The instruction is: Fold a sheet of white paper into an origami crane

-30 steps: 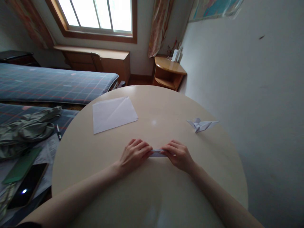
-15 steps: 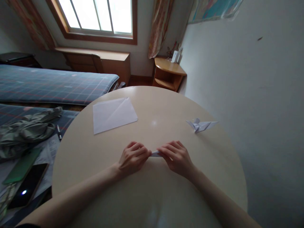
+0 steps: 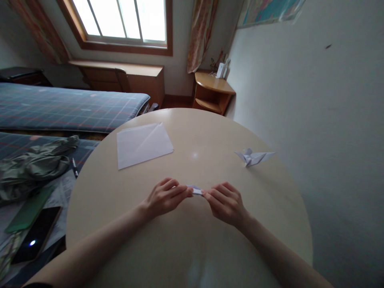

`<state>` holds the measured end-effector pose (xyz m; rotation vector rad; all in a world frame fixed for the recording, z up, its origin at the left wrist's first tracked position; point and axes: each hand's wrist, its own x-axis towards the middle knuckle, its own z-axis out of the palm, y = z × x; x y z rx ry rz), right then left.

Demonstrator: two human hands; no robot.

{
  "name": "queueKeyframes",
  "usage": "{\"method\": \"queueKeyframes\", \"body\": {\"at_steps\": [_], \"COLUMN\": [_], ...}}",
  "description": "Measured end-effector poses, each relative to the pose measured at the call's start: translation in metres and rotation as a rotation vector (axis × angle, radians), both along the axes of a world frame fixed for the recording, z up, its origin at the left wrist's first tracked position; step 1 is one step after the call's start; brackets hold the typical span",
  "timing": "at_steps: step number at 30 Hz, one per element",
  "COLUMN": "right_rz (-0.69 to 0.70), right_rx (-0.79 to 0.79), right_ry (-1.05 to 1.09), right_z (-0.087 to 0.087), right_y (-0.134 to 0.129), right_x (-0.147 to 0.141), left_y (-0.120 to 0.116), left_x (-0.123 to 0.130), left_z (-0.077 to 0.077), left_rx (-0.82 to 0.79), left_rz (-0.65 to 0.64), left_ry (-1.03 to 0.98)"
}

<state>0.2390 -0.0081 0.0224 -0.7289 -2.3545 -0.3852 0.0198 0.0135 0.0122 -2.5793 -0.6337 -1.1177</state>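
Note:
A small piece of folded white paper (image 3: pixel 196 191) spans the gap between my two hands, low over the table. My left hand (image 3: pixel 168 195) pinches its left end, fingers pressed together. At the other end, the fingertips of my right hand (image 3: pixel 225 201) are closed on the paper. Much of the paper is hidden by the fingers, so its full shape cannot be made out. A folded paper crane (image 3: pixel 252 158) stands on the table beyond my right hand. Sheets of white paper (image 3: pixel 144 146) lie flat beyond my left hand.
The round cream table (image 3: pixel 192 248) carries all of this. Left of it, a plaid mattress (image 3: pixel 66 108) holds crumpled grey cloth (image 3: pixel 45 162), a pen (image 3: pixel 75 168), a green case (image 3: pixel 30 214) and a dark phone (image 3: pixel 37 236). A white wall (image 3: pixel 336 132) stands close on the right.
My fingers have shifted along the folded paper, and more of it shows between them. The right hand sits slightly lower and farther right. The crane and the sheets have stayed put.

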Motion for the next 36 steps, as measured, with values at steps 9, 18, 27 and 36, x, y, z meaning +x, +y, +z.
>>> {"method": "queueKeyframes", "body": {"at_steps": [9, 18, 27, 36], "right_rz": [0.015, 0.028, 0.0, 0.016], "right_rx": [-0.098, -0.213, -0.443, -0.402], "right_ry": [-0.088, -0.099, 0.12, 0.048], "right_z": [-0.007, -0.014, -0.02, -0.02], "right_y": [0.012, 0.015, 0.017, 0.018], "right_x": [0.008, 0.004, 0.003, 0.003], "left_y": [0.007, 0.005, 0.007, 0.007], "left_x": [-0.005, 0.002, 0.002, 0.006], "left_z": [0.0, -0.008, -0.011, -0.015], "left_rx": [-0.065, -0.245, -0.332, -0.62], "left_rz": [-0.038, 0.001, 0.045, 0.075], "left_ry": [0.074, 0.064, 0.033, -0.006]}}
